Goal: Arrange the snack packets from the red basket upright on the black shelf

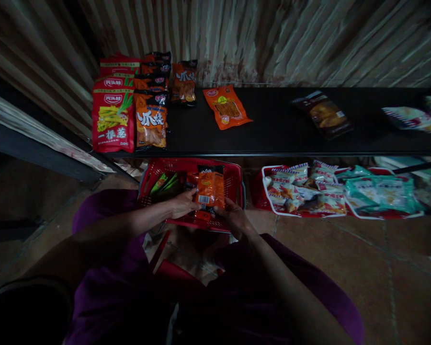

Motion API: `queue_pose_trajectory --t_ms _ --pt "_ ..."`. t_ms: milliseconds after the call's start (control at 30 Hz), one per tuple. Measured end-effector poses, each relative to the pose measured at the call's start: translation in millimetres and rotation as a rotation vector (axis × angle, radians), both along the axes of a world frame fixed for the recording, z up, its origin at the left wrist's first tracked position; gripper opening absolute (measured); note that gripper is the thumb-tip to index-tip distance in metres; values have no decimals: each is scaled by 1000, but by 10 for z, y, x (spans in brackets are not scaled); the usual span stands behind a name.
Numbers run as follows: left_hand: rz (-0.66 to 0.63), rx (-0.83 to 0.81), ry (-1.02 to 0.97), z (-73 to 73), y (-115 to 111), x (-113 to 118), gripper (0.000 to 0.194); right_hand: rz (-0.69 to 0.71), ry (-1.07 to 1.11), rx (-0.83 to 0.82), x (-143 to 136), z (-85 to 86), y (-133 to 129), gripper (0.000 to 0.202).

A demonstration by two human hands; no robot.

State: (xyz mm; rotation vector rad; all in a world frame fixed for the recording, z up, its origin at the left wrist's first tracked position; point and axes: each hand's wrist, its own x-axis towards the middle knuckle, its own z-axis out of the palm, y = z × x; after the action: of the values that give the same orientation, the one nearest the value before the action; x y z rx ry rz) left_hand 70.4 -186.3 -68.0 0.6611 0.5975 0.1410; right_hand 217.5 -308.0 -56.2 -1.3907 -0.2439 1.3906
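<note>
Between my two hands is an orange and black snack bag (211, 188), its barcode side facing up, over a red plastic basket (233, 173). My left hand (184, 203) grips its left edge, fingers against the barcode. At its lower right corner, my right hand (234, 215) has its fingers closed on the bag. More orange bags lie under it in the basket, partly hidden. Some green packets (164, 183) rest in the basket's left part.
A black shelf (273, 129) runs behind the basket. Red bags (113, 120) and orange-black bags (151, 120) stand in rows at its left. A flat orange bag (227, 108) and a brown bag (325, 115) lie further right. Two baskets of white packets (290, 184) and green-white packets (380, 191) stand right.
</note>
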Motion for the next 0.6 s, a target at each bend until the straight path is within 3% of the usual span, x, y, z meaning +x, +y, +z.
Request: queue_pose_trajectory --t_ms 200,400,600 --pt "-28 -50 -15 -13 40 -47 71 52 23 -85 15 32 9 42" --pt "-65 -75 -13 -55 63 -106 76 -37 44 -103 97 25 52 33" --pt "-145 -99 -55 4 40 -141 80 -33 38 -74 151 -71 90 34"
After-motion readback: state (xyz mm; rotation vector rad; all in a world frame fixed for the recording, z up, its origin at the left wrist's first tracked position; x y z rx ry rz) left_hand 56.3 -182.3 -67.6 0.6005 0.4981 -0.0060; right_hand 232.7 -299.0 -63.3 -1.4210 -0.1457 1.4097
